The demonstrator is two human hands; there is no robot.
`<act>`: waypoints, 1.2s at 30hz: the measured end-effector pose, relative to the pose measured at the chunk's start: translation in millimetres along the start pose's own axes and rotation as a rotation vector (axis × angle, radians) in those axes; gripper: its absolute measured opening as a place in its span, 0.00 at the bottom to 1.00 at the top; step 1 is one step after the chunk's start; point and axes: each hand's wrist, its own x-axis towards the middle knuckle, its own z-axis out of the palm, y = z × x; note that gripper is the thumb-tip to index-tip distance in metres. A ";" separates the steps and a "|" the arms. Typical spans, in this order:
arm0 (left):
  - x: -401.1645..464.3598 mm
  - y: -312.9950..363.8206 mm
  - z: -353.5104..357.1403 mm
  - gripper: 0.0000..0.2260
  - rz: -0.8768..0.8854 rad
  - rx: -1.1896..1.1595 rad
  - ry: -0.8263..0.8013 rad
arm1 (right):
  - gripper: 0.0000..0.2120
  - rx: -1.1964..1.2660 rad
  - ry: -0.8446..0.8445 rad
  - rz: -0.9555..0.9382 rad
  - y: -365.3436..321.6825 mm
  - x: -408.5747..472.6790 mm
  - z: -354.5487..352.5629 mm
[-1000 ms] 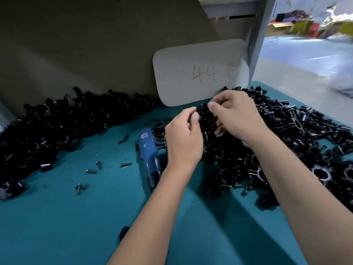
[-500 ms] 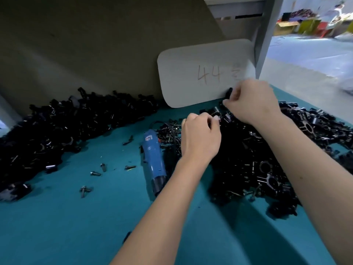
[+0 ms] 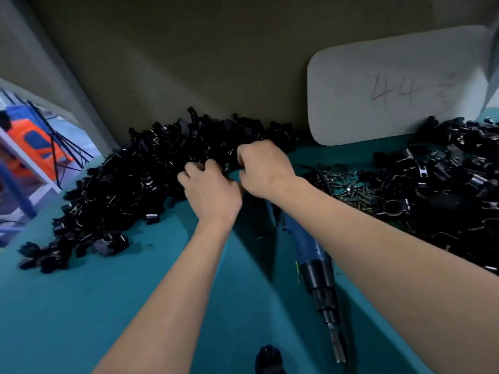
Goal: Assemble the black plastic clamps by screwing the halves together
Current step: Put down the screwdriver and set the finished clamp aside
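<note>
A long heap of black plastic clamp parts lies along the back left of the teal table. My left hand and my right hand sit side by side at this heap's right edge, backs up and fingers curled down among the parts. The fingertips are hidden, so any held part is out of sight. A second heap of black clamp parts fills the right side. Between the heaps lies a patch of small metal screws.
A blue electric screwdriver lies on the table under my right forearm, bit pointing toward me. A white board marked "44" leans on the back wall. A small black object sits at the near edge. Shelving shows past the table's left end.
Both hands have left the right heap and crossed over to the left heap. My view has swung left with them, and the screwdriver now lies right of my hands.
</note>
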 end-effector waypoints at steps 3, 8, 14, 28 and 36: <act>19.1 -19.1 -1.3 0.22 -0.042 0.140 0.002 | 0.30 -0.079 -0.180 -0.123 -10.4 25.6 23.0; 31.8 -32.6 5.9 0.23 -0.040 0.208 -0.130 | 0.45 -0.042 -0.433 -0.227 -23.4 48.1 50.7; 28.1 -31.4 -1.8 0.19 0.021 0.023 -0.060 | 0.18 -0.127 -0.237 -0.237 -31.3 34.9 48.1; -22.8 92.4 21.9 0.07 -0.280 -1.073 -0.367 | 0.15 0.320 -0.112 0.089 108.1 -12.6 -84.4; -66.3 183.9 55.0 0.09 -0.190 -1.043 -0.587 | 0.08 -0.480 -0.374 0.475 222.4 -11.1 -89.7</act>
